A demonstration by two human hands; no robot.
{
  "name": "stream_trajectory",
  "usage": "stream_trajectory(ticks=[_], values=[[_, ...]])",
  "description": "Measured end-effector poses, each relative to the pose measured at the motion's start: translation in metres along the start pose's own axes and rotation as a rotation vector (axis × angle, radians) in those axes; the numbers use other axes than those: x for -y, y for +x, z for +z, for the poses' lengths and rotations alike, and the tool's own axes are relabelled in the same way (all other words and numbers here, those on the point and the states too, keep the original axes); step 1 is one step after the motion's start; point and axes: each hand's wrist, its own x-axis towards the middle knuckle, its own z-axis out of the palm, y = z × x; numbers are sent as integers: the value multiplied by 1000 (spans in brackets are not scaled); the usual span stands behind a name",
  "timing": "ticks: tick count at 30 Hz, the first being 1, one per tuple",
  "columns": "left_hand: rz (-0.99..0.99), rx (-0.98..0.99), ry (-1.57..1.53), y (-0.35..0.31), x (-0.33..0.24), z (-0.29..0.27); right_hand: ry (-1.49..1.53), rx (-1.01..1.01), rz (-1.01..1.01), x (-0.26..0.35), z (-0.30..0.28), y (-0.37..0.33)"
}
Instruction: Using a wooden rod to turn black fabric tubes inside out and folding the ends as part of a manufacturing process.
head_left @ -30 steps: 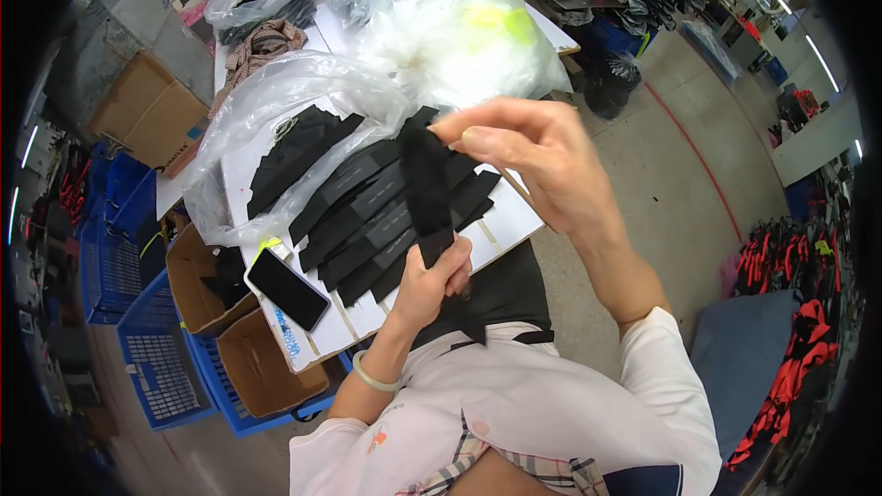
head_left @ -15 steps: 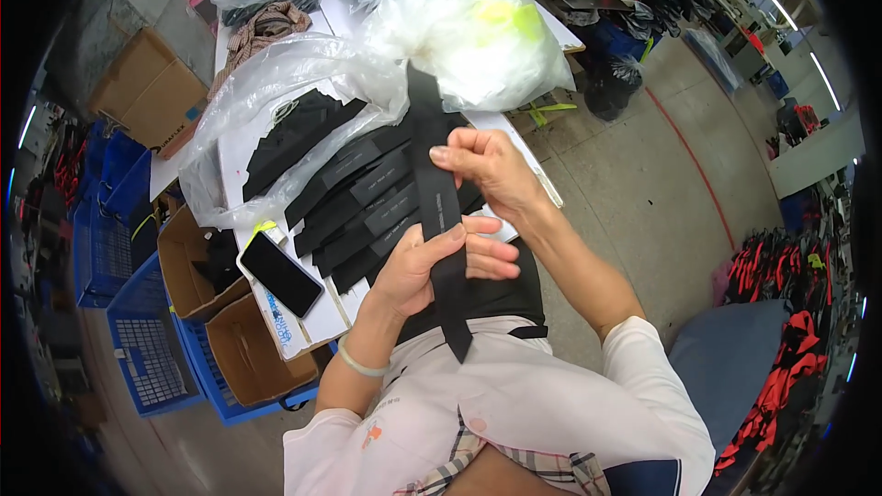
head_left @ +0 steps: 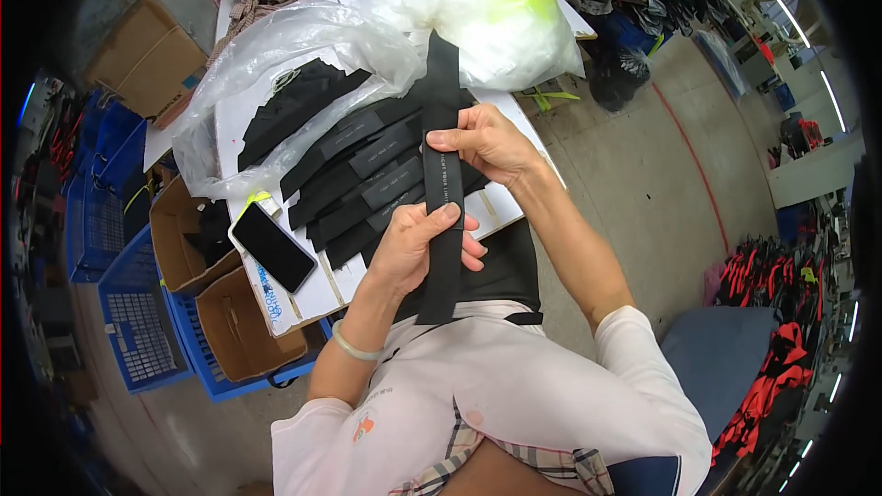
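A long black fabric strap with pale print hangs lengthwise between my hands, over my lap and the table edge. My left hand grips its lower part, thumb on top and fingers behind. Higher up, my right hand pinches the strap between thumb and fingers. Beyond it, several similar black straps lie overlapped in a fanned row on the white table. Another black pile lies beside them, partly covered by a clear plastic bag.
A dark-screened phone lies at the table's left corner. Cardboard boxes sit in blue crates on the left. A stuffed white plastic bag occupies the far table end. A grey-blue padded surface is at my right.
The strap has turned from a slant to nearly upright in view, and its print shows more plainly. Both hands keep hold of it. The whole view has shifted slightly.
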Motion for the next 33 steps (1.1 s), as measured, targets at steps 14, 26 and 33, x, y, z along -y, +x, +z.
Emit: stream_trajectory(ticks=[14,26,33], values=[[451,-478,8,38,50,0,3,20,140,-25,11,20],[330,-529,332,40,47,-41,-1269,340,-539,-55,13,109],[518,-221,279,-19,-13,-40,-1128,116,-870,-53,49,180]])
